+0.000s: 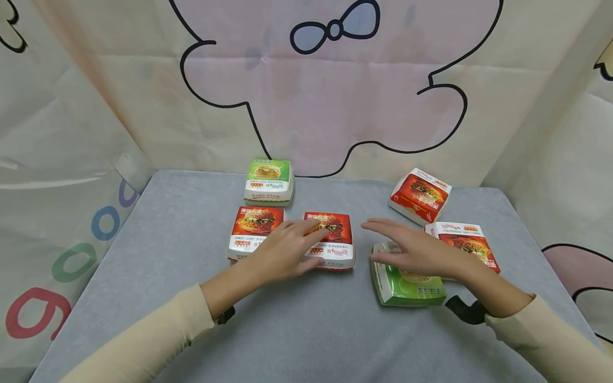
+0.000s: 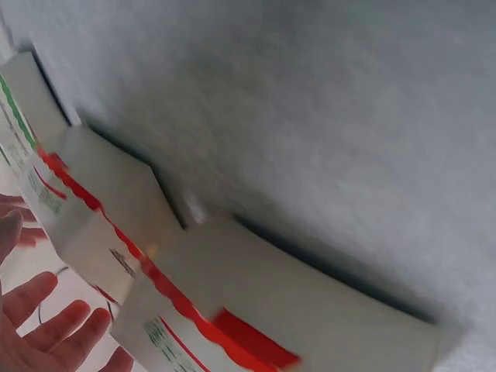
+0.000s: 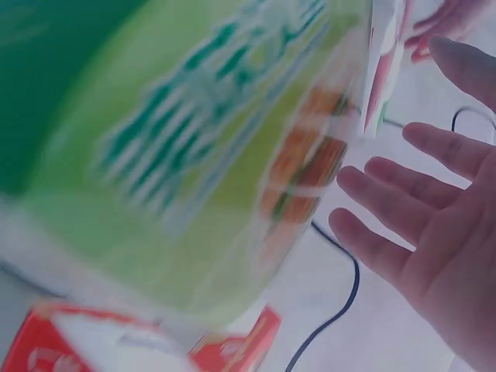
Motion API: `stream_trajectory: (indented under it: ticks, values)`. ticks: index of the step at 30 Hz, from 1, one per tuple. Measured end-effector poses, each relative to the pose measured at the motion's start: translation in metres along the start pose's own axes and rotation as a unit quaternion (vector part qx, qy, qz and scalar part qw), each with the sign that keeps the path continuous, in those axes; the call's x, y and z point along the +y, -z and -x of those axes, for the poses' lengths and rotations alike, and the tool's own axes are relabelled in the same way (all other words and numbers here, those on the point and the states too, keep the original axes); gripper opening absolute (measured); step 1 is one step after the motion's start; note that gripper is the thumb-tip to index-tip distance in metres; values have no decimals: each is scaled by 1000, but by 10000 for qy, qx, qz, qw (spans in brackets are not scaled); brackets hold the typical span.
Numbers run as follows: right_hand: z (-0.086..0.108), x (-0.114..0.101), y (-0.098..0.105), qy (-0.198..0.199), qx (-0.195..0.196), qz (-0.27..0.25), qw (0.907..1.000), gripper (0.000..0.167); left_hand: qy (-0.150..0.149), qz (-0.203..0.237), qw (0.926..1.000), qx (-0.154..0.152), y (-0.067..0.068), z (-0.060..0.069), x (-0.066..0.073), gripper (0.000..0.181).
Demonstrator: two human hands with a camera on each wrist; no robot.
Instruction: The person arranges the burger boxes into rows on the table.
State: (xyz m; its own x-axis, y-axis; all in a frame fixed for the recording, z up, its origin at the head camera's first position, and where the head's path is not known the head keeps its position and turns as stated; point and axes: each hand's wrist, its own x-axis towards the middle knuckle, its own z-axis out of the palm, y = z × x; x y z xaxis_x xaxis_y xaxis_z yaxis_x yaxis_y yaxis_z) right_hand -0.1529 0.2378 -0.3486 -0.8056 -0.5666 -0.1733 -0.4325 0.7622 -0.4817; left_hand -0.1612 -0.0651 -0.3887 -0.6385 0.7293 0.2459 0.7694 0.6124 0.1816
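Note:
My left hand [image 1: 287,250] hovers over two red-and-white burger boxes, the left one [image 1: 251,223] and the right one [image 1: 341,229], partly covering both. In the left wrist view, the left hand [image 2: 58,329] has spread, nearly straight fingers beside the boxes and grips nothing. Over a green burger box [image 1: 412,292] my right hand [image 1: 416,250] extends with straight fingers pointing left, hiding part of its top. The right wrist view shows the right hand [image 3: 442,209] apart from the green box, palm visible and holding nothing.
A green-and-white burger box [image 1: 269,183] stands behind the left red box. At right are a tilted red box [image 1: 421,194] and another red-and-white box [image 1: 471,244]. Grey cloth [image 1: 287,340] covers the table, with printed curtains [image 1: 335,106] at the back and sides.

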Motion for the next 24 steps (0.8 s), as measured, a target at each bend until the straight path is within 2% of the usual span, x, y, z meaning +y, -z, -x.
stream_trajectory:
  ticks: [4,13,24]
  values:
    - [11,12,4,-59,56,-214,9997,69,-204,6,9996,213,-3,-1,11,55]
    - [31,32,4,-47,274,-323,9991,67,-645,-18,9975,283,-11,-4,42,59]
    - [42,42,-1,-29,491,-288,9984,63,-1216,-146,9925,36,-22,-14,69,61]
